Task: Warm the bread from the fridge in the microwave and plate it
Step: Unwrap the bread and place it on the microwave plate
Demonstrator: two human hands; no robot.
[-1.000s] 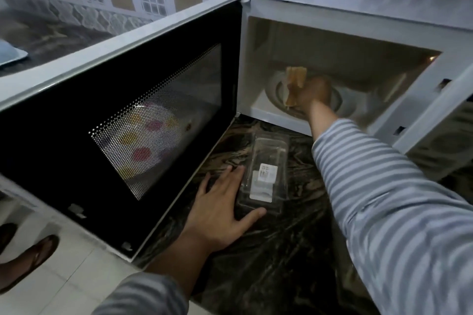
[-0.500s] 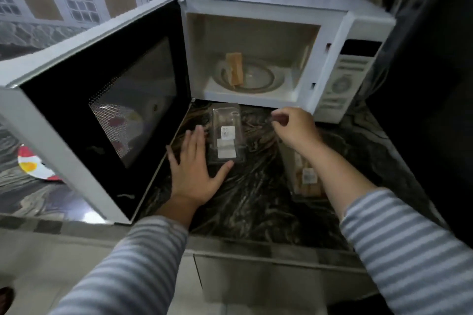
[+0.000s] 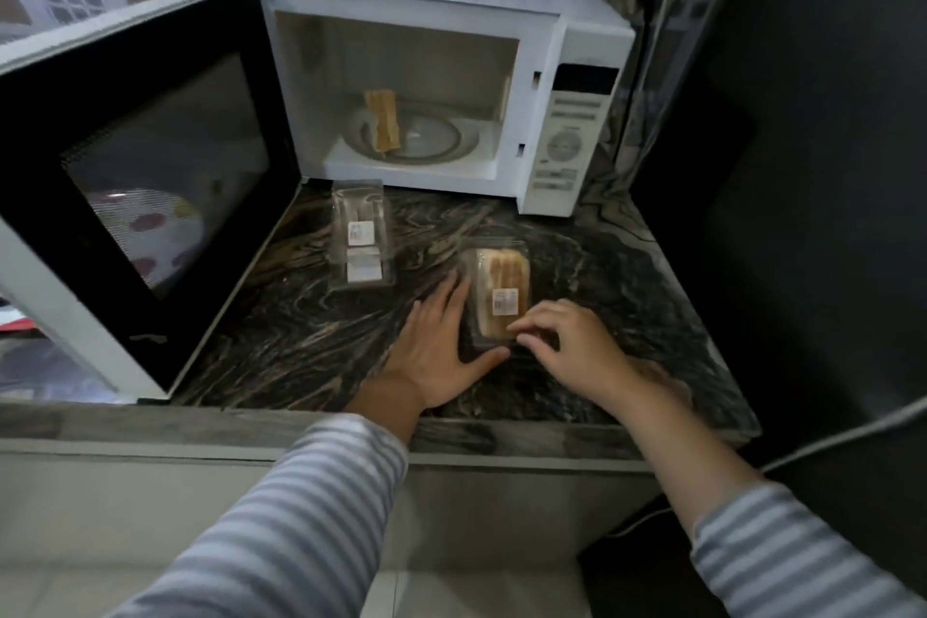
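Head view: my flat left hand (image 3: 435, 350) steadies the light, crackly bread pack (image 3: 501, 296); right fingers (image 3: 539, 324) pinch its near edge.

Bread slices (image 3: 383, 119) stand on edge on the glass turntable (image 3: 431, 138) inside the open white microwave (image 3: 531, 65); more bread sits in a clear plastic pack (image 3: 501, 294) lying flat on the dark marbled counter (image 3: 301, 331).

No text can be read anywhere in the frame. A white sticker with dark print sits on the clear bread package (image 3: 503, 297) at centre right, and another on the empty clear package (image 3: 362, 236) just left of centre, both too small to make out. The markings on the microwave control panel (image 3: 569, 136) at upper right are blurred.
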